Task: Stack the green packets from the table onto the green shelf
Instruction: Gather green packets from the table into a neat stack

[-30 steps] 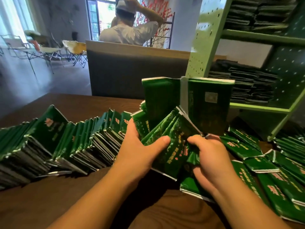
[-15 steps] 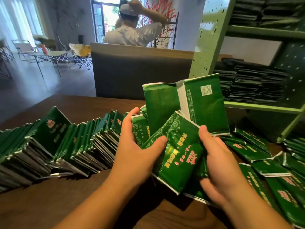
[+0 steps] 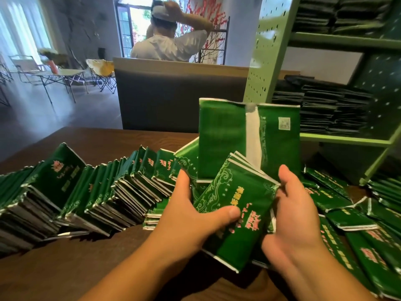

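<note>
At the left of the frame a long slanting row of packets lies on the brown table, each leaning on the next; too many and too overlapped to count. In the upper middle a second person sits with back turned behind a grey partition.

Centre of the frame: the left hand grips a slim bundle of packets, thumb across its printed face; about 3 or 4 edges show at its top corner. The right hand closes on the bundle's right side; how its hidden fingers lie I cannot tell. The 2 hands sit close together, both on this bundle. 2 packets stand upright just behind it.

Lower right: loose packets lie scattered flat, at least 8. Upper right: the green shelf shows 2 tiers, both already holding dark stacks.

Risks, in my judgement: the bundle is tilted and uneven, so packets could slide out when lifted. A knock from the left forearm could topple the leaning row. The upright packets may fall.
</note>
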The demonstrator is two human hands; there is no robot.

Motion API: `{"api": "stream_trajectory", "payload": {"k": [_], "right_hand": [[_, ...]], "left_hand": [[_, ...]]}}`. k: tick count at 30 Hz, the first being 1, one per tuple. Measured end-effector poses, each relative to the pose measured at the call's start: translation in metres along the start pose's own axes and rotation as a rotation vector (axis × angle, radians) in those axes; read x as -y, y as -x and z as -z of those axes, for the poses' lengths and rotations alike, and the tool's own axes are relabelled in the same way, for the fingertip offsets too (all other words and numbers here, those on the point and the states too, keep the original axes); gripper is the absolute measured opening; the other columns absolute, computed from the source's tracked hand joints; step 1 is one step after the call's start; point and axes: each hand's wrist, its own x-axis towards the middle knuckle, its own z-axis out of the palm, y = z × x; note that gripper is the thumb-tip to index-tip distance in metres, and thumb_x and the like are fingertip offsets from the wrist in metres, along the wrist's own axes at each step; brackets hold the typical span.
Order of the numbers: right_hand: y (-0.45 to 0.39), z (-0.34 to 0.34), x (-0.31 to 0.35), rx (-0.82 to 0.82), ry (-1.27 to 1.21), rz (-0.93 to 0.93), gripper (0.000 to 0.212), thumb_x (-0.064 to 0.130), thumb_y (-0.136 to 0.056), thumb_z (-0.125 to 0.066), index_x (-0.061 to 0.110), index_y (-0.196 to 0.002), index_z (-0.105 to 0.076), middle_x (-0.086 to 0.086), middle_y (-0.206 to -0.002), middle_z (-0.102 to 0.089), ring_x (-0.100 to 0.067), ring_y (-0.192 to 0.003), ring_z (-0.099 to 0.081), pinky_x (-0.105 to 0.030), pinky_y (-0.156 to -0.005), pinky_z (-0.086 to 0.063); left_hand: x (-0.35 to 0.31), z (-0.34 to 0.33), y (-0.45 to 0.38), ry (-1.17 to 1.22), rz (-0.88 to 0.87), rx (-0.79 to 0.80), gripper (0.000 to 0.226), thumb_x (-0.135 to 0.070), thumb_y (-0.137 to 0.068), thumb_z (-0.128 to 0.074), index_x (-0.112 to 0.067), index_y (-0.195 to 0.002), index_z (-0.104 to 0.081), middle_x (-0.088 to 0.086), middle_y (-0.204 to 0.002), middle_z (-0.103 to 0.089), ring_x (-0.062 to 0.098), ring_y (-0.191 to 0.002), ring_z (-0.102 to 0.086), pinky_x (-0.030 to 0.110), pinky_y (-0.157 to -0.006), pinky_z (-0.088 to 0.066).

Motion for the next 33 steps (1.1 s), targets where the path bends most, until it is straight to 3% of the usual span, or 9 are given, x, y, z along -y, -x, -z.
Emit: {"api": "stream_trajectory", "payload": {"k": [11,15,17,19,22,24,28,31,33], "right_hand": [[0.003,-0.001,0.001,0.076,0.137,-0.020,0.050,0.048,-0.102,-0.046,0.009,-0.113,-0.074,-0.017,-0.107,-0.077,-0.035,-0.100,-0.074,-0.056,-0.099,-0.051],[-0.002,0.001,0.000,-0.137,0.114,0.155,0.052,0.055,-0.086,-0.063,0.011,-0.114,-0.065,-0.023,-0.104,-0.070,-0.038,-0.096,-0.069,-0.062,-0.096,-0.052],[-0.004,0.004,0.007,-0.207,0.135,0.304,0.029,0.040,-0.099,-0.058,0.011,-0.095,-0.057,-0.013,-0.080,-0.057,-0.027,-0.077,-0.057,-0.041,-0.078,-0.055],[-0.003,0.008,0.016,-0.172,0.138,0.400,0.013,0.018,-0.104,-0.052,0.022,-0.095,-0.060,0.002,-0.083,-0.068,-0.018,-0.083,-0.065,-0.031,-0.069,-0.054],[-0.001,0.007,0.016,0.061,0.215,0.469,0.036,0.003,-0.095,-0.057,0.029,-0.115,-0.070,-0.003,-0.107,-0.077,-0.016,-0.098,-0.073,-0.033,-0.079,-0.059],[0.000,0.007,0.011,0.185,0.216,0.443,0.047,0.006,-0.082,-0.058,0.024,-0.124,-0.071,-0.019,-0.117,-0.072,-0.022,-0.108,-0.069,-0.041,-0.092,-0.052],[-0.004,0.014,0.012,0.302,-0.022,0.333,0.045,0.028,-0.081,-0.059,0.009,-0.118,-0.075,-0.012,-0.125,-0.071,-0.024,-0.125,-0.063,-0.050,-0.107,-0.040],[-0.009,0.015,0.018,0.198,-0.129,0.237,0.072,0.051,-0.077,-0.070,-0.003,-0.125,-0.068,-0.025,-0.129,-0.066,-0.038,-0.128,-0.059,-0.058,-0.114,-0.035],[-0.011,0.015,0.022,0.011,-0.088,0.242,0.043,0.040,-0.093,-0.062,0.004,-0.109,-0.077,-0.016,-0.117,-0.074,-0.033,-0.115,-0.068,-0.057,-0.107,-0.045]], "left_hand": [[-0.012,0.014,-0.003,0.375,0.147,0.124,0.084,-0.010,-0.053,-0.084,-0.015,-0.131,-0.054,0.017,-0.118,-0.073,0.037,-0.091,-0.075,0.043,-0.065,-0.064],[-0.012,0.013,-0.004,0.373,0.140,0.076,0.071,0.001,-0.064,-0.077,-0.014,-0.131,-0.055,0.017,-0.116,-0.074,0.034,-0.088,-0.076,0.042,-0.064,-0.064],[-0.013,0.013,-0.005,0.370,0.126,0.060,0.067,0.000,-0.067,-0.072,-0.015,-0.129,-0.056,0.015,-0.115,-0.075,0.034,-0.089,-0.075,0.042,-0.064,-0.063],[-0.013,0.013,-0.006,0.372,0.125,0.040,0.064,-0.001,-0.067,-0.071,-0.016,-0.128,-0.057,0.016,-0.114,-0.075,0.033,-0.087,-0.075,0.042,-0.062,-0.063],[-0.014,0.014,-0.006,0.380,0.131,0.030,0.064,-0.003,-0.067,-0.070,-0.016,-0.128,-0.057,0.018,-0.115,-0.074,0.033,-0.085,-0.075,0.043,-0.064,-0.063],[-0.014,0.015,-0.006,0.378,0.134,0.035,0.064,-0.004,-0.068,-0.070,-0.016,-0.129,-0.057,0.018,-0.115,-0.074,0.033,-0.084,-0.075,0.043,-0.064,-0.063],[-0.015,0.016,-0.006,0.381,0.130,0.043,0.064,-0.003,-0.068,-0.069,-0.015,-0.129,-0.056,0.018,-0.113,-0.075,0.032,-0.082,-0.075,0.040,-0.060,-0.063],[-0.015,0.017,-0.006,0.357,0.119,0.059,0.065,-0.003,-0.068,-0.069,-0.016,-0.131,-0.055,0.017,-0.116,-0.074,0.033,-0.085,-0.075,0.040,-0.062,-0.063],[-0.015,0.019,-0.006,0.344,0.120,0.077,0.069,-0.002,-0.067,-0.072,-0.016,-0.133,-0.055,0.018,-0.118,-0.073,0.033,-0.088,-0.075,0.041,-0.065,-0.064]]}}
